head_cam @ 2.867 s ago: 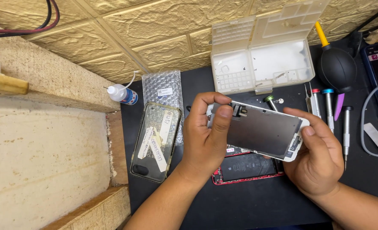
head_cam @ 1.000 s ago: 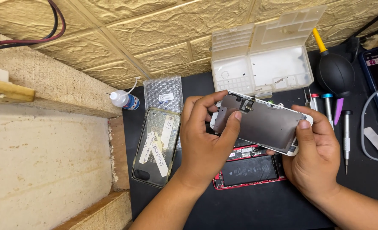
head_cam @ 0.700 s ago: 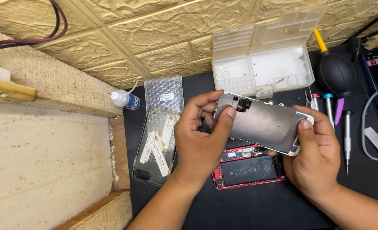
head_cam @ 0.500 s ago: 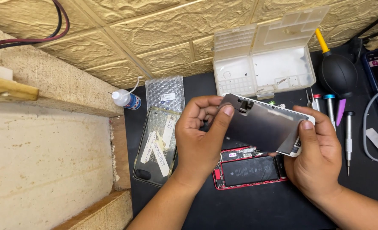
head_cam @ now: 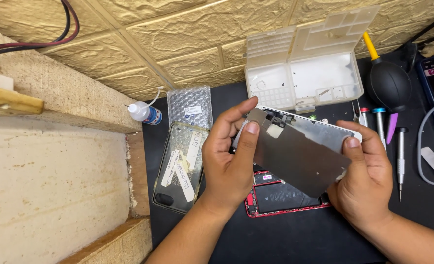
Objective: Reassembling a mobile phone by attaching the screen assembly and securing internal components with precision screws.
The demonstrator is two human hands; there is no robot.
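Gripping one phone screen panel, two hands hover over one opened red phone.

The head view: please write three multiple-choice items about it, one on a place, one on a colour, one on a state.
1. Where does the opened phone body lie?
A. on the dark mat, below the raised screen panel
B. inside the parts box
C. on the wooden ledge

2. What colour is the frame of the phone body?
A. blue
B. red
C. green

3. How is the screen panel held?
A. flat on the mat, untouched
B. by one hand only
C. lifted, by both hands

Answers: 1 A, it rests on the mat under the panel; 2 B, its rim shows red; 3 C, the left hand and right hand grip its ends.
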